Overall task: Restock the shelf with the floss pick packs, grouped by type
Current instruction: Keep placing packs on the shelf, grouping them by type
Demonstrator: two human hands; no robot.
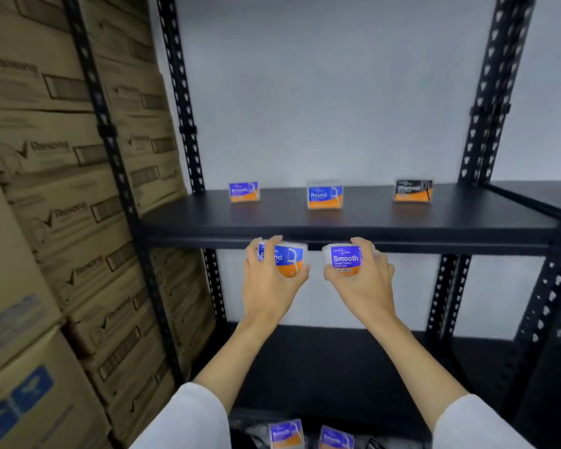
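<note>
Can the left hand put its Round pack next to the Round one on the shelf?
Probably yes: the left hand holds its Round pack just below the shelf edge, and nothing blocks the way to the shelved Round pack.

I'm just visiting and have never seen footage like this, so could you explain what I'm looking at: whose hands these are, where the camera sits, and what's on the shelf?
There is no robot here. A person wears a wide-angle camera on the head, so you see their own two arms reaching forward. The left hand grips a Round floss pick pack; the right hand grips a Smooth floss pick pack. Both are held just in front of a black metal shelf. On it stand three packs, spaced apart: a Smooth shelf pack on the left, a Round shelf pack in the middle, a Charcoal shelf pack on the right. Stacked cardboard boxes fill the left side, and more spare packs lie below.
</note>
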